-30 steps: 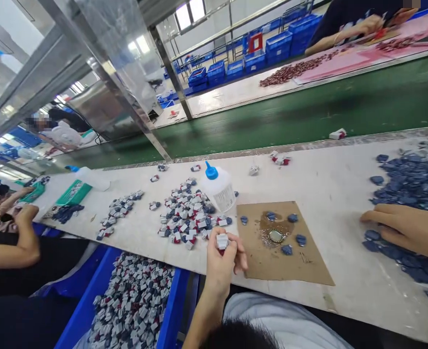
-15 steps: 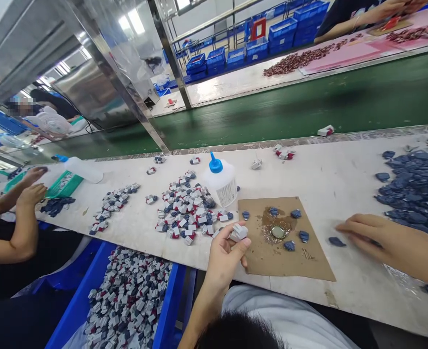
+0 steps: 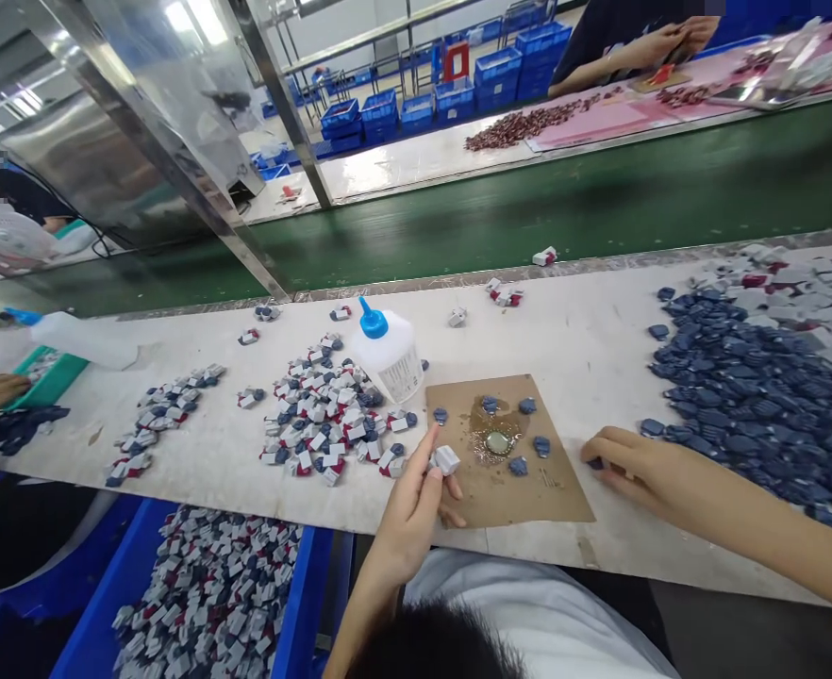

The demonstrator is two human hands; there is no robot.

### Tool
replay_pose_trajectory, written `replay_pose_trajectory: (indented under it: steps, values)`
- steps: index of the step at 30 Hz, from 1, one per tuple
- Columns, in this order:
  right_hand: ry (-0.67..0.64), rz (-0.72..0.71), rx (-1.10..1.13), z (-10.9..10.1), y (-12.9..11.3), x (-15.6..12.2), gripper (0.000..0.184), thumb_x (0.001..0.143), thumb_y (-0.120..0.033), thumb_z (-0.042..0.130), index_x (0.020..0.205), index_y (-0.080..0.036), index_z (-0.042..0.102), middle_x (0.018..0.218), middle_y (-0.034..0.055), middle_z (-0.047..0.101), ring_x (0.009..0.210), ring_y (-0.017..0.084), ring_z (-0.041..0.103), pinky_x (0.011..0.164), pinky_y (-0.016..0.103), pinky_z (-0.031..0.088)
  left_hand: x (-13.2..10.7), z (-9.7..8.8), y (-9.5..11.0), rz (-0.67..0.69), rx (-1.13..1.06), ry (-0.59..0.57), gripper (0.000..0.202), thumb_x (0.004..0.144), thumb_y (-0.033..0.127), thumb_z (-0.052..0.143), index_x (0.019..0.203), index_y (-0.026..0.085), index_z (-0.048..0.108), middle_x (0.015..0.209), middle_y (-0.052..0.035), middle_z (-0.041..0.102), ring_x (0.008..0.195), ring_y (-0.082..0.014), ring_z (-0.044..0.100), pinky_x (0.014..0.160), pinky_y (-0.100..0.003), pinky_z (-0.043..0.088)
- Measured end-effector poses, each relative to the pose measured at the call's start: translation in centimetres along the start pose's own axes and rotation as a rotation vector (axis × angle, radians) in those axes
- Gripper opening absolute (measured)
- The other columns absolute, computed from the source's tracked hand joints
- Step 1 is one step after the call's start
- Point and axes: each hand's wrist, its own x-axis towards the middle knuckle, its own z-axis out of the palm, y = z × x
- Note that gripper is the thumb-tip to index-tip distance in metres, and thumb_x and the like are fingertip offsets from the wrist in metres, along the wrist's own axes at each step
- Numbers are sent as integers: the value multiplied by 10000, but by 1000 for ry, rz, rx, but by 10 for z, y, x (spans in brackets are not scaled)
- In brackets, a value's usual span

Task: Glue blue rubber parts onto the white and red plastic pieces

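My left hand (image 3: 410, 505) holds a small light grey block (image 3: 446, 460) between thumb and fingers, over the left edge of a brown cardboard sheet (image 3: 479, 505). My right hand (image 3: 624, 464) rests on the table right of the sheet, fingertips closed on a small dark blue piece (image 3: 595, 463) that they partly cover. On the cardboard, several dark blue pieces (image 3: 541, 446) lie around a small round cap (image 3: 497, 442) in a wet, shiny patch. A white bottle with a blue nozzle (image 3: 388, 354) stands behind the sheet's left corner.
A pile of grey, blue and red assembled pieces (image 3: 331, 415) lies left of the bottle. At right is a heap of dark blue pieces (image 3: 727, 377) beside light grey blocks (image 3: 805, 292). A filled blue crate (image 3: 292, 594) sits below the table edge. A green conveyor (image 3: 458, 203) runs behind.
The view has swung right, so the scene slides left. My right fingertips have come down onto the loose blue piece beside the cardboard. My left hand keeps the grey block, its index finger now straighter.
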Motion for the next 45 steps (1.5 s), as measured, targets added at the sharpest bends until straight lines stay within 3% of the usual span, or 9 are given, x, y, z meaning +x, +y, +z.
replay_pose_trajectory:
  steps: [4, 9, 15, 21, 26, 31, 37, 41, 45]
  values:
    - [-69, 66, 112, -4, -14, 20, 211, 952, -403, 415, 869, -239, 519, 676, 2, 635, 517, 184, 607, 484, 282, 439, 2, 1, -1, 64, -48, 103, 587, 768, 451, 732, 1290, 235, 572, 911, -48, 653, 696, -153, 642, 551, -255, 576]
    - [11, -89, 182, 3, -42, 57, 206, 976, -369, 381, 904, -239, 524, 724, 16, 646, 540, 178, 608, 520, 285, 455, 1, -3, -1, 63, -123, 189, 323, 666, 334, 830, 907, 162, 700, 845, -53, 727, 747, -150, 674, 627, -220, 563]
    - [-25, -186, 154, 6, -54, 81, 296, 976, -311, 327, 1018, -232, 609, 905, 75, 665, 724, 218, 664, 591, 320, 510, -3, -11, 0, 105, -140, 235, 291, 687, 317, 815, 932, 176, 746, 929, -55, 734, 813, -162, 673, 610, -214, 567]
    - [69, -224, 86, 12, -52, 73, 345, 1007, -345, 312, 1122, -231, 617, 1002, 89, 682, 754, 215, 681, 586, 309, 526, -4, -16, 2, 71, -257, 182, 364, 767, 406, 746, 1045, 189, 658, 599, 28, 638, 507, -104, 617, 425, -159, 452]
    - [51, -182, 95, 16, -51, 66, 292, 1015, -337, 324, 1097, -234, 584, 965, 82, 672, 741, 208, 664, 582, 299, 499, 2, -14, 0, 62, -371, 132, 358, 774, 511, 702, 876, 190, 584, 706, -7, 690, 621, -154, 685, 429, -182, 489]
    - [63, -152, 62, 19, -54, 68, 193, 994, -307, 330, 971, -227, 505, 773, 45, 613, 625, 199, 596, 525, 289, 418, 5, -5, 0, 59, -325, 225, 435, 758, 414, 767, 1051, 227, 506, 793, -9, 750, 746, -166, 733, 565, -197, 536]
    - [71, -183, 84, 26, -56, 77, 293, 997, -344, 304, 748, -238, 417, 686, 30, 548, 546, 182, 514, 467, 279, 324, 4, -5, 4, -1, -343, 254, 351, 676, 365, 833, 900, 149, 671, 954, -84, 771, 919, -207, 733, 668, -203, 548]
    - [52, -187, 158, 15, -65, 77, 297, 1004, -380, 344, 798, -228, 495, 713, 29, 597, 567, 167, 557, 495, 275, 401, 2, -5, 5, 11, -329, 289, 304, 632, 326, 859, 829, 150, 710, 822, -42, 757, 780, -180, 727, 600, -212, 561]
    - [135, -61, 490, -14, -97, 74, 250, 946, -452, 529, 947, -212, 598, 772, 45, 664, 613, 167, 617, 540, 270, 489, 0, -1, 7, 14, -328, 220, 263, 612, 291, 866, 783, 144, 729, 727, -25, 728, 686, -137, 684, 548, -180, 549]
